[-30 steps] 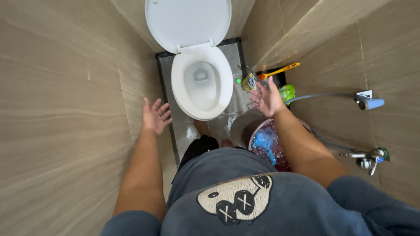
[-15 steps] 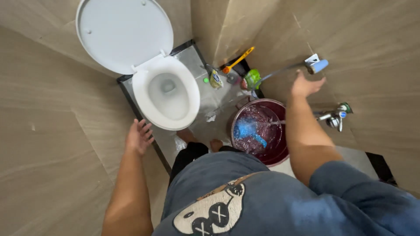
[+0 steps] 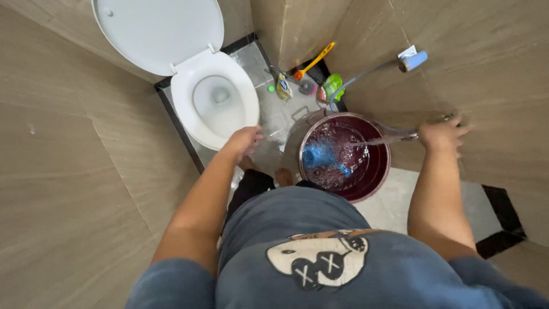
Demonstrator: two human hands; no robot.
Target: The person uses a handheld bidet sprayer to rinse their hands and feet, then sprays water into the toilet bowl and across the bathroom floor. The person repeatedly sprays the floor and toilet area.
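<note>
Since half a second ago the right hand (image 3: pixel 443 134) has dropped from the hose holder higher on the wall to the tap (image 3: pixel 452 119), and the left hand (image 3: pixel 245 140) has risen from beside the thigh to the front rim of the toilet (image 3: pixel 214 100). Motion blur smears the right hand; its fingers curl over the tap, though how firmly it grips I cannot tell. From the tap a thin stream of water runs into the bucket (image 3: pixel 374 177), a round dark red one standing on the wet floor (image 3: pixel 274 117) just right of the bare feet. Inside it the water churns and a blue scoop (image 3: pixel 320 154) floats. Above the hand, a hose with a pale blue nozzle (image 3: pixel 413 60) hangs on the tan tiled wall. The left hand is loose and holds nothing, hovering over the toilet's near edge. That toilet is white, its lid raised against the back wall. Between toilet and bucket, in the corner, lie an orange-handled brush (image 3: pixel 311 60), a green bottle (image 3: pixel 331 87) and a small yellow bottle (image 3: pixel 283 87).
</note>
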